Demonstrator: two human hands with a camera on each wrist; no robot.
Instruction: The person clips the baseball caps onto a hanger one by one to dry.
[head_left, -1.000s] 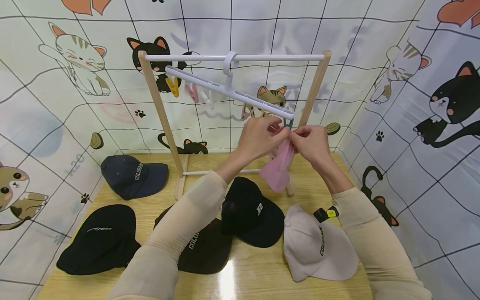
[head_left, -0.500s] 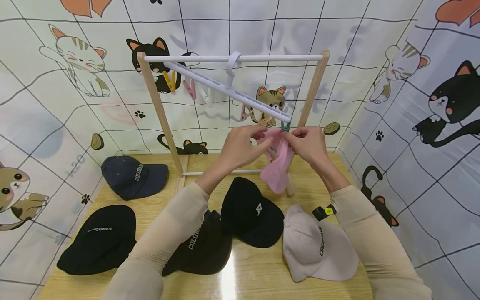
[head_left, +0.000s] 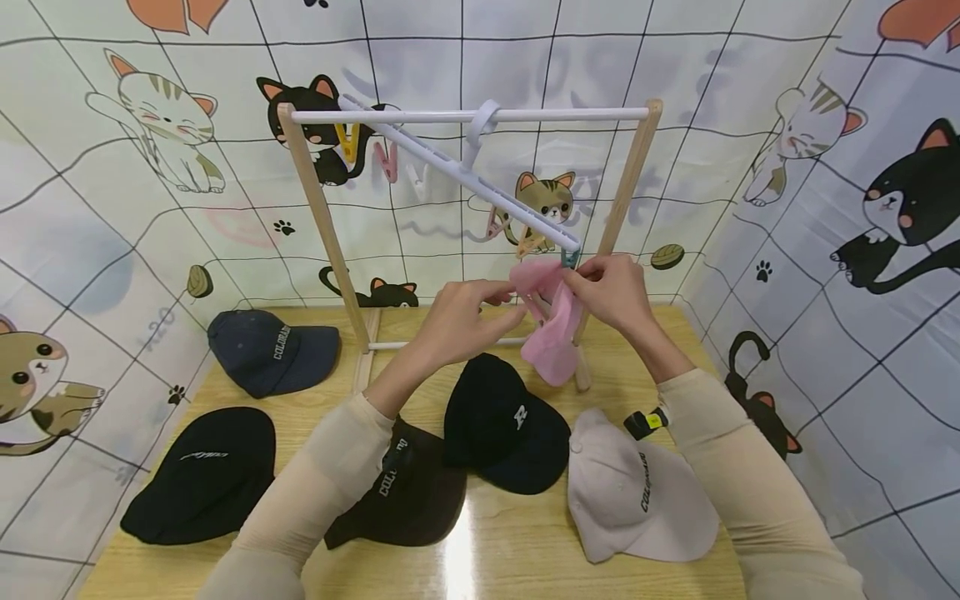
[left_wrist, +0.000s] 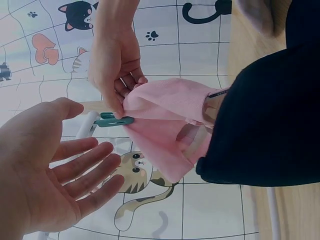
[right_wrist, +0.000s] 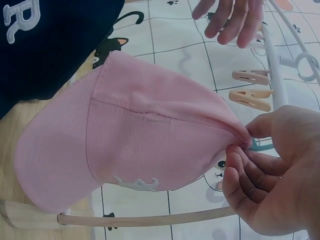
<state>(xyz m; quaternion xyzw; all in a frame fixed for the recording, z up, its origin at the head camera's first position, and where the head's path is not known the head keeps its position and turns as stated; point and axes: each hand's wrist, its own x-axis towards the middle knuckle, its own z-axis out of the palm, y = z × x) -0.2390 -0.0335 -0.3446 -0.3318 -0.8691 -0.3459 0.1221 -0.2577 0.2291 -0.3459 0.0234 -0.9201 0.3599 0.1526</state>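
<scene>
A pink baseball cap [head_left: 551, 354] hangs by the top of its crown from a green clothespin [left_wrist: 112, 120] at the low right end of a white hanger [head_left: 465, 177]. In the right wrist view, the thumb and fingers of my right hand [head_left: 613, 287] pinch the gathered crown [right_wrist: 235, 132] right at the clothespin. My left hand [head_left: 468, 315] is just left of the cap, its fingers extended and holding nothing; the left wrist view shows its palm [left_wrist: 45, 170] with the fingers apart. The hanger's hook loops over the rack's top rail [head_left: 375, 117], and the hanger tilts down to the right.
Yellow [head_left: 348, 143], pink [head_left: 386, 162] and other clothespins hang along the hanger. The wooden rack [head_left: 322, 225] stands at the table's back. On the table lie a navy cap [head_left: 262, 354], a black cap [head_left: 202, 479], a dark brown cap [head_left: 423, 492], a black "R" cap [head_left: 498, 425] and a pale cap [head_left: 630, 492].
My left hand has drawn away from the pink cap to the left and down. The hanger has swung and tilts more steeply. My right hand stays at the clothespin, and the cap's crown has spread out.
</scene>
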